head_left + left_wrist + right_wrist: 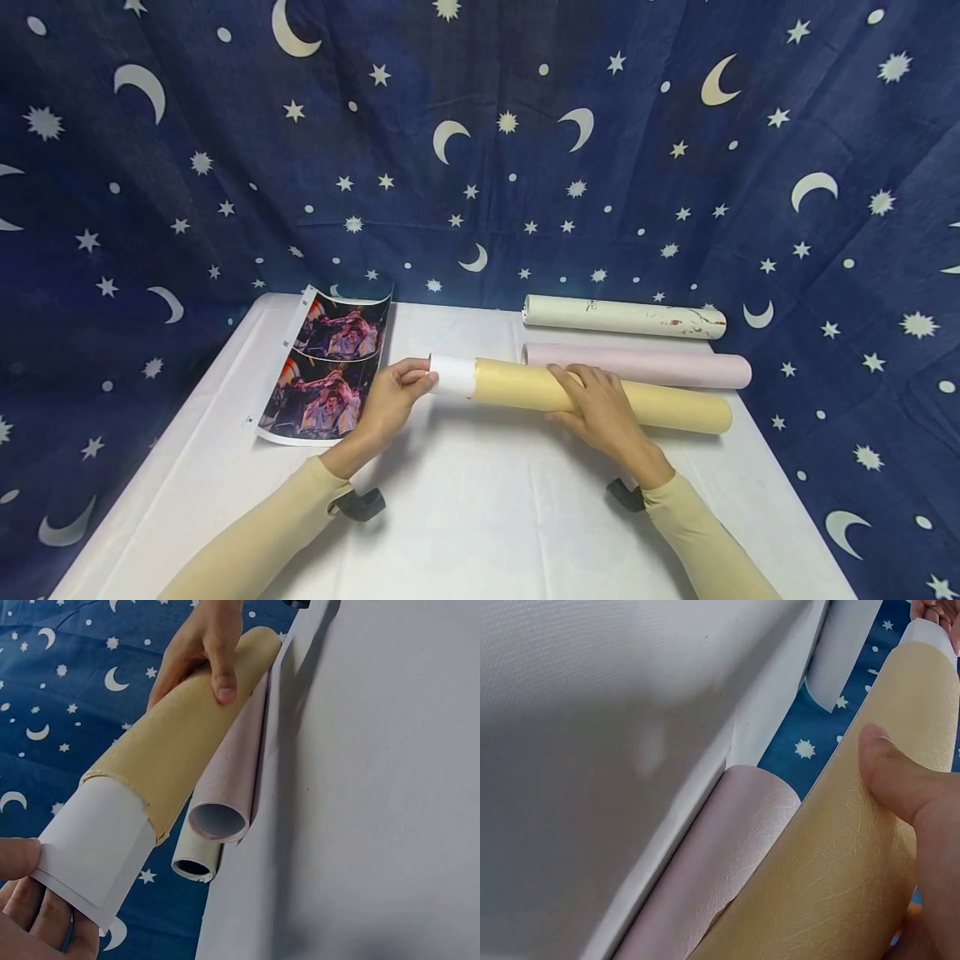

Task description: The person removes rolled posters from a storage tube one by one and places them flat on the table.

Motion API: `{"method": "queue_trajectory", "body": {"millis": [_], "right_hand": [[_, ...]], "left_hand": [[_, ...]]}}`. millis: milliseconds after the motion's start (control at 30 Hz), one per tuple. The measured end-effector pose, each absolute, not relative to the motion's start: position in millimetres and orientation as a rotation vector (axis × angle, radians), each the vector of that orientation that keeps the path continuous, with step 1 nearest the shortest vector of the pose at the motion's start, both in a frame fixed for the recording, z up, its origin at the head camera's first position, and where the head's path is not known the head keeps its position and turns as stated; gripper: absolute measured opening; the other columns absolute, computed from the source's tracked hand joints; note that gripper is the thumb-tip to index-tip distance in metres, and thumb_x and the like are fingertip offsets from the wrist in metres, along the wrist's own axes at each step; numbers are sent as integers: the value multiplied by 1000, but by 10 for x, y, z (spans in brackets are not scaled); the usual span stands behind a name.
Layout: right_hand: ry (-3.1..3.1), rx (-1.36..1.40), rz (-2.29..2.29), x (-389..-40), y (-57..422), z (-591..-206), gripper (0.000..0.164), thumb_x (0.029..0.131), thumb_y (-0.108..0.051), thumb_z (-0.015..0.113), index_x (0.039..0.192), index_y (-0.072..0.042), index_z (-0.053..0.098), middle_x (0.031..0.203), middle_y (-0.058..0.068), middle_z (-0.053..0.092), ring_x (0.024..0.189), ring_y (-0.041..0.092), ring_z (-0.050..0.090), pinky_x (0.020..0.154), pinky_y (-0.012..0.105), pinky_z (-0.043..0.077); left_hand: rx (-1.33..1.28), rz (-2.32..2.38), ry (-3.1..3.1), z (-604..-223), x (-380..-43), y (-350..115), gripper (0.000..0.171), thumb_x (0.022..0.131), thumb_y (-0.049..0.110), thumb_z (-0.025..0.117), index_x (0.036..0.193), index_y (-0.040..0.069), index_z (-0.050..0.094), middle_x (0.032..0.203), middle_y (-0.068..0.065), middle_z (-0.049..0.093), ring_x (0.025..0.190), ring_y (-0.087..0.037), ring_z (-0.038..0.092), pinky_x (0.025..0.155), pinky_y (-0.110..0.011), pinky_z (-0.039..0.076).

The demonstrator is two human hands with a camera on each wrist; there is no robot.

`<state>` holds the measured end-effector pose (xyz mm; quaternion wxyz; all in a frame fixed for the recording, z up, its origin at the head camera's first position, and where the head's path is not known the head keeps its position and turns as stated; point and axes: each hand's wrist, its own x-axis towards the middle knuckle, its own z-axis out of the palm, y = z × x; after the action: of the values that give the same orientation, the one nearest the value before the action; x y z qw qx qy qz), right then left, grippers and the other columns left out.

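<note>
A roll of white paper (452,377) sticks out of the left end of a yellow tube (517,386) with a textured surface. My left hand (393,396) pinches the paper's outer end between thumb and fingers; in the left wrist view the roll's overlapping sheet edges (101,836) show. My right hand (600,408) grips the tube around its middle from above, its thumb lying along the near side in the right wrist view. The tube is held close in front of a pink tube (637,364). The rest of the paper is hidden inside the yellow tube.
Behind the pink tube lies a cream tube (622,317) with a dark and reddish pattern. Two printed photo sheets (326,400), curling at the edges, lie at the left on the white table (465,517). A dark blue curtain (480,167) hangs behind the table.
</note>
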<state>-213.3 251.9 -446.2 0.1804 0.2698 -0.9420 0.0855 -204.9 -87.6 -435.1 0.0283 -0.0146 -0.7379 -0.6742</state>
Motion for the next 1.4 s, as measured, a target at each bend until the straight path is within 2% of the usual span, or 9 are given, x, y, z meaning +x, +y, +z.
{"method": "queue_trajectory", "body": {"millis": [367, 733, 933, 1133, 1400], "right_hand": [[-2633, 748, 237, -2125, 2574, -4444, 77, 80, -47, 77, 145, -25, 45, 125, 15, 59, 116, 39, 56, 100, 55, 38], [-2600, 732, 232, -2131, 2642, -4407, 77, 79, -50, 74, 145, -24, 45, 124, 15, 59, 114, 39, 56, 99, 56, 37], [-2586, 724, 231, -2130, 2692, -4385, 77, 78, -49, 76, 144, -23, 46, 124, 14, 59, 114, 39, 57, 98, 55, 37], [-2569, 717, 226, -2133, 2746, -4368, 77, 77, -48, 77, 143, -22, 48, 123, 14, 59, 113, 39, 57, 97, 56, 37], [-2556, 722, 233, -2161, 2798, -4368, 77, 76, -47, 77, 143, -22, 48, 124, 13, 59, 113, 40, 56, 99, 58, 35]], "left_hand": [[-55, -2068, -2258, -4324, -2040, -974, 24, 90, 9, 69, 110, -5, 67, 97, -14, 76, 81, 0, 66, 78, -14, 51], [-38, -2025, -2279, -4249, -2038, -1082, 27, 92, 13, 69, 114, -3, 66, 101, -14, 74, 86, 1, 65, 82, -14, 51], [-24, -2068, -2240, -4256, -2066, -1173, 31, 91, 12, 70, 117, -4, 64, 101, -9, 74, 87, 1, 65, 82, -13, 51], [-25, -2036, -2261, -4250, -2062, -1275, 33, 92, 14, 69, 118, -5, 63, 104, -11, 74, 89, 3, 65, 84, -12, 49], [8, -2031, -2254, -4212, -2048, -1366, 35, 91, 15, 70, 118, -6, 63, 91, 6, 73, 86, 4, 64, 84, -10, 48]]}}
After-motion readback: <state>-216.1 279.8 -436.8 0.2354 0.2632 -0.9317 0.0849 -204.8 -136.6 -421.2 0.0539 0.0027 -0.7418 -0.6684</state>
